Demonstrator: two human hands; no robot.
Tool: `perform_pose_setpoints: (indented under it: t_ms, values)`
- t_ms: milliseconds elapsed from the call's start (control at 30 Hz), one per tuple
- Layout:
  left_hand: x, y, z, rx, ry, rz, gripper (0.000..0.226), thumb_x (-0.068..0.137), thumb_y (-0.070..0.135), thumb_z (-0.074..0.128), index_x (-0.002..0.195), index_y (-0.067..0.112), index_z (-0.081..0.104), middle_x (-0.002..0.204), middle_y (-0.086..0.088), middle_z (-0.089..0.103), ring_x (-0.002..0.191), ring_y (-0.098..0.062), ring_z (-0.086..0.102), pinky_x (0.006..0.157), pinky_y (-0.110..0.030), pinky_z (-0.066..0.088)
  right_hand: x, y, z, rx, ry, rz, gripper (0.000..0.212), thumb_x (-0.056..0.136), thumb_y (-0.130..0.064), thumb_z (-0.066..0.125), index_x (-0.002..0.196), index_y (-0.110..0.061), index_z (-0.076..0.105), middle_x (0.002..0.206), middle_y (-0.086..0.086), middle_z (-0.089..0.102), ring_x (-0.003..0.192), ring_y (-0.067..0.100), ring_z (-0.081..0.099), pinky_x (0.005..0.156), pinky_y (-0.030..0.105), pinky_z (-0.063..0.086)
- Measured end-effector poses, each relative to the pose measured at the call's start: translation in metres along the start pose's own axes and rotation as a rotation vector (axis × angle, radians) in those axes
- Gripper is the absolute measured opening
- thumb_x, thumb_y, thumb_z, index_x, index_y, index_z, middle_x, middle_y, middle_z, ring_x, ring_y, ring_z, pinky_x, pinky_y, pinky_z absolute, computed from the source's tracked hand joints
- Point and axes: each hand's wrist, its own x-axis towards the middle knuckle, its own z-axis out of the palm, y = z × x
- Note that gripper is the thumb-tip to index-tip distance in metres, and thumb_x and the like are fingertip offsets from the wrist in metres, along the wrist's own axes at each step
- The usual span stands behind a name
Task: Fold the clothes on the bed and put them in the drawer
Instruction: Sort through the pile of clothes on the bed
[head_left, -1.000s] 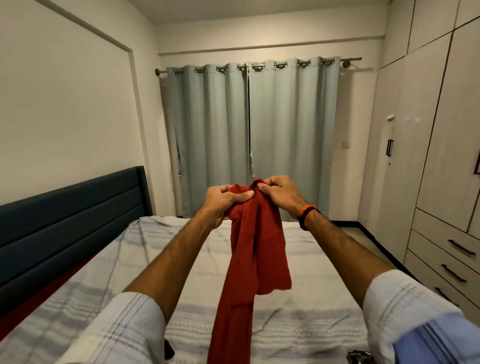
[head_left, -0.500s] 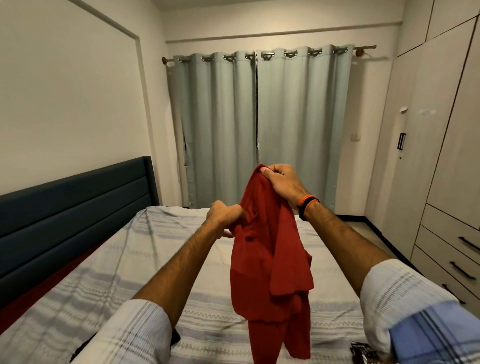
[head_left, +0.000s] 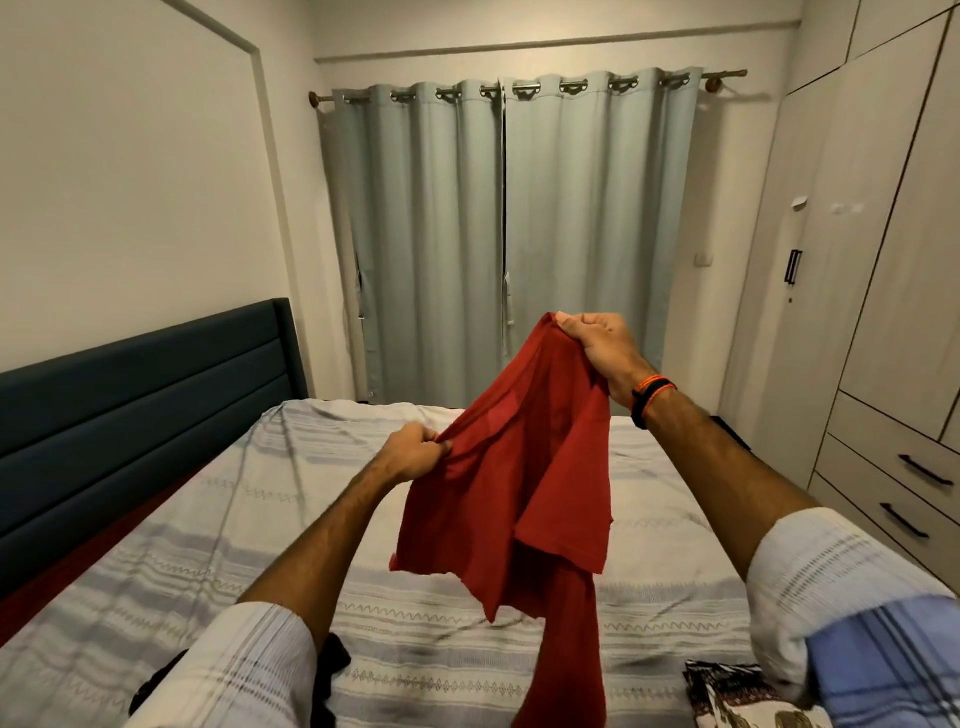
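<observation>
The person holds a red garment (head_left: 524, 467) up in the air above the middle of the bed (head_left: 260, 519). The right hand (head_left: 597, 345) grips its top edge, raised high; the left hand (head_left: 413, 452) pinches another edge lower down, the two hands apart. The cloth hangs loose between them, its tail trailing toward the bed's near edge. Closed drawers (head_left: 893, 467) stand along the right wall.

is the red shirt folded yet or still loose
Still loose: the red shirt hangs unfolded above the bed, gripped by the left hand and right hand.
</observation>
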Motion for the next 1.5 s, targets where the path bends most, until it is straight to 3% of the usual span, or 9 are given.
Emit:
perform_pose_setpoints:
  t_ms: [133, 267, 367, 500, 667, 900, 1067, 1300, 1500]
  values:
    - [-0.013, 0.002, -0.010, -0.278, 0.007, -0.019, 0.029, 0.094, 0.036, 0.063, 0.085, 0.008, 0.068, 0.073, -0.007, 0.057, 0.068, -0.018, 0.049, 0.055, -0.025, 0.034, 0.005, 0.012, -0.020, -0.157, 0.032, -0.049, 0.033, 0.094, -0.033, 0.063, 0.069, -0.011, 0.065, 0.066, 0.009, 0.055, 0.055, 0.016, 0.046, 0.054, 0.029, 0.039]
    - [-0.029, 0.012, -0.023, -0.531, -0.086, 0.093, 0.027, 0.088, 0.025, 0.070, 0.093, -0.002, 0.073, 0.087, -0.011, 0.072, 0.078, -0.019, 0.064, 0.070, -0.025, 0.052, 0.014, 0.031, -0.042, -0.381, 0.072, -0.033, 0.038, 0.089, -0.041, 0.066, 0.061, -0.016, 0.061, 0.058, 0.000, 0.054, 0.054, 0.013, 0.047, 0.059, 0.034, 0.039]
    - [-0.033, 0.016, -0.036, -0.553, -0.185, 0.152, 0.014, 0.084, 0.015, 0.075, 0.096, 0.010, 0.073, 0.088, -0.006, 0.075, 0.078, -0.016, 0.071, 0.072, -0.023, 0.058, 0.015, 0.044, -0.052, -0.491, 0.081, -0.026, 0.035, 0.090, -0.038, 0.067, 0.063, -0.016, 0.068, 0.061, -0.001, 0.062, 0.061, 0.014, 0.055, 0.066, 0.033, 0.045]
    - [-0.029, 0.012, -0.052, -0.442, -0.278, 0.153, 0.049, 0.063, 0.014, 0.089, 0.107, 0.009, 0.069, 0.096, -0.010, 0.075, 0.086, -0.023, 0.073, 0.074, -0.030, 0.059, 0.010, 0.057, -0.056, -0.562, 0.090, -0.012, 0.034, 0.091, -0.036, 0.067, 0.062, -0.019, 0.065, 0.062, -0.001, 0.060, 0.063, 0.014, 0.054, 0.062, 0.026, 0.040]
    - [-0.027, 0.012, -0.054, -0.396, -0.104, 0.199, 0.017, 0.078, 0.006, 0.078, 0.094, 0.010, 0.073, 0.086, -0.005, 0.076, 0.080, -0.016, 0.071, 0.069, -0.022, 0.057, 0.005, 0.064, -0.061, -0.574, 0.035, -0.021, 0.028, 0.092, -0.039, 0.066, 0.080, -0.014, 0.074, 0.079, 0.004, 0.071, 0.077, 0.017, 0.062, 0.072, 0.028, 0.046]
    - [-0.013, 0.008, -0.047, -0.338, 0.155, 0.137, 0.022, 0.080, 0.024, 0.080, 0.080, 0.003, 0.074, 0.075, -0.011, 0.071, 0.066, -0.015, 0.062, 0.061, -0.023, 0.051, 0.006, 0.069, -0.063, -0.631, -0.075, -0.050, 0.033, 0.086, -0.048, 0.069, 0.081, -0.017, 0.076, 0.080, 0.004, 0.074, 0.082, 0.022, 0.069, 0.080, 0.042, 0.054]
    - [-0.004, 0.005, -0.048, -0.221, 0.290, 0.178, 0.014, 0.080, 0.026, 0.080, 0.074, 0.015, 0.073, 0.073, -0.006, 0.072, 0.066, -0.014, 0.063, 0.066, -0.028, 0.053, 0.003, 0.070, -0.065, -0.719, -0.187, -0.023, 0.077, 0.059, -0.079, 0.072, 0.071, -0.003, 0.063, 0.062, 0.004, 0.058, 0.059, 0.021, 0.053, 0.061, 0.036, 0.042]
    - [0.001, 0.005, -0.038, -0.111, 0.470, 0.210, 0.019, 0.086, 0.034, 0.073, 0.082, 0.016, 0.069, 0.075, 0.001, 0.067, 0.070, -0.012, 0.060, 0.062, -0.023, 0.048, -0.002, 0.077, -0.061, -0.834, -0.321, -0.004, 0.059, 0.062, -0.055, 0.086, 0.060, -0.006, 0.053, 0.055, -0.001, 0.043, 0.053, 0.013, 0.039, 0.055, 0.029, 0.029]
    - [0.001, -0.002, -0.042, -0.040, 0.391, 0.221, 0.023, 0.081, 0.040, 0.076, 0.075, 0.020, 0.068, 0.073, 0.003, 0.068, 0.073, -0.013, 0.064, 0.065, -0.027, 0.052, -0.004, 0.093, -0.063, -0.744, -0.135, 0.038, 0.056, 0.066, -0.052, 0.085, 0.053, -0.015, 0.045, 0.053, 0.001, 0.037, 0.053, 0.015, 0.034, 0.052, 0.030, 0.024]
